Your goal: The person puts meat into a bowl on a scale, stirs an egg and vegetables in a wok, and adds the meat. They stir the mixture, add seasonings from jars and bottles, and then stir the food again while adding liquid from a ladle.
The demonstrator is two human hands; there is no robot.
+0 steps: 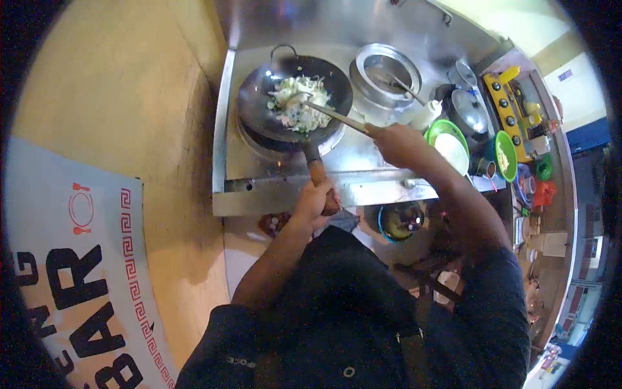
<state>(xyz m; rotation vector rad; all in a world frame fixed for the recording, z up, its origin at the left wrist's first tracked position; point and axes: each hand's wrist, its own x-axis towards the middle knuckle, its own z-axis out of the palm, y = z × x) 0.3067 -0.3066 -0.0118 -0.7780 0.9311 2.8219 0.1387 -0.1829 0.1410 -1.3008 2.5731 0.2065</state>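
My left hand (314,202) is wrapped round the wooden handle (317,171) of a dark wok (256,100), which sits over a burner at the left of the steel stove. In the wok lies a heap of pale noodles (310,120) mixed with bits of green. A long-handled ladle (340,117) reaches into this food, its metal head partly hidden among the noodles. Gripping the far end of its wooden handle is my right hand (396,144), held above the stove top between the wok and a green bowl (447,133).
Right of the wok stands a large metal pot (363,81) with a utensil in it. Further right are a white squeeze bottle (426,115), a lidded pot (470,109) and another green bowl (505,155). A wall (155,84) and a printed banner (78,272) border the left side.
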